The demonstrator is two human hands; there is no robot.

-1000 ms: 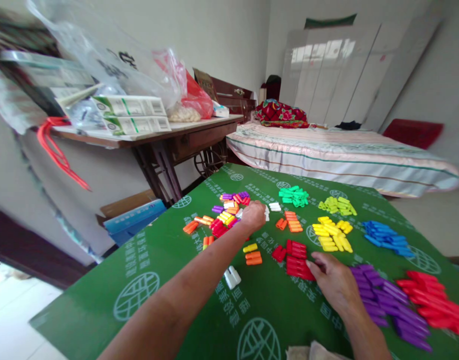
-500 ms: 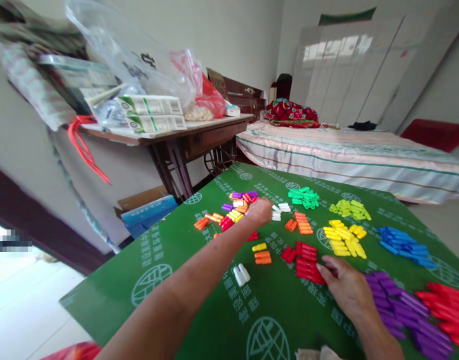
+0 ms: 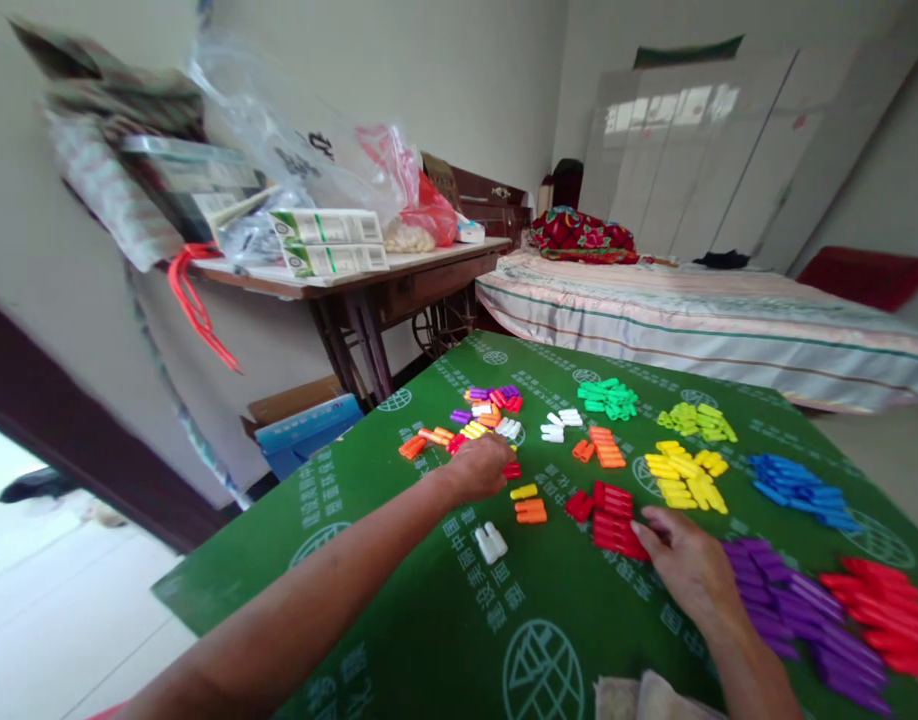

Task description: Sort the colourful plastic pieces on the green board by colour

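Observation:
My left hand (image 3: 480, 466) is over the near edge of a mixed group of small plastic tube pieces, like pen caps. Its back faces me and hides the fingertips, so any held piece is out of sight. Red, yellow and white pieces (image 3: 508, 429) lie around it. My right hand (image 3: 688, 560) rests beside a block of red pieces (image 3: 613, 518) in rows, thumb at its right edge. A gap shows between thumb and forefinger, and I see nothing held there. Orange pieces (image 3: 531, 511) and two white pieces (image 3: 491, 542) lie between the hands.
Sorted piles of green (image 3: 607, 398), lime (image 3: 697, 422), yellow (image 3: 688, 475), blue (image 3: 804, 490), purple (image 3: 804, 620) and red pieces (image 3: 890, 610) spread across the green table (image 3: 399, 600). A sewing-machine table (image 3: 429, 262) with bags and boxes stands at left, a bed (image 3: 699, 310) behind.
My left hand has moved left and nearer, from beside the white pieces to the mixed group. White pieces now show at that group's right side. The right hand stays by the red block.

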